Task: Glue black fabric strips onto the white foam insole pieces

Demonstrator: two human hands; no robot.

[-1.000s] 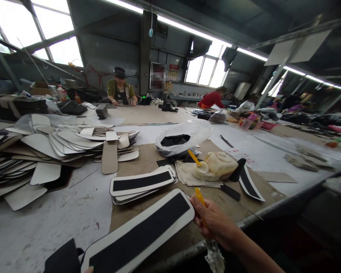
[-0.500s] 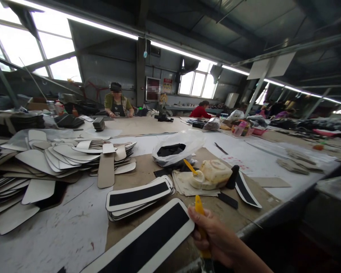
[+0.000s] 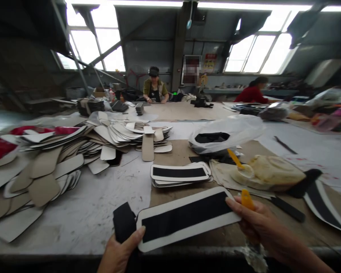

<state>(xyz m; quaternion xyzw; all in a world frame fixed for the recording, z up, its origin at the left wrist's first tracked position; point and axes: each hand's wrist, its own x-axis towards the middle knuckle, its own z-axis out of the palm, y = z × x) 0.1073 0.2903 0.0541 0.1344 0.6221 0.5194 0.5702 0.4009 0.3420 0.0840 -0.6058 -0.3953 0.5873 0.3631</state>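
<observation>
A long white-edged strip with a black centre (image 3: 184, 217) lies flat at the near edge of the worktop (image 3: 82, 216), slanting up from lower left to upper right. The left hand (image 3: 121, 252) holds its lower left end, thumb pressed on top of the white border and the other fingers hidden below the strip. A separate black piece (image 3: 124, 223) lies just beside that end, partly under it. The right hand (image 3: 260, 223) meets the strip's upper right end, fingertips touching its edge, while the fingers are curled round a yellow-handled brush (image 3: 246, 200); the handle sticks up above the knuckles, and a pale clotted mass below the hand seems to be its head, though it is too blurred to be sure.

Just behind the strip sits a small stack of like strips (image 3: 180, 174) on brown paper. To the right of it, a pale lumpy glue container (image 3: 268, 172) rests on sheets of paper, with a second yellow brush (image 3: 235, 158) leaning into a little dish beside it. Behind these stands a clear plastic bag (image 3: 230, 132) holding black pieces. A wide heap of grey and white cut pieces (image 3: 74, 151) covers the left side of the worktop. At the far end a person in a cap (image 3: 155, 89) is seated, and another in red (image 3: 252, 93) bends over at the right.
</observation>
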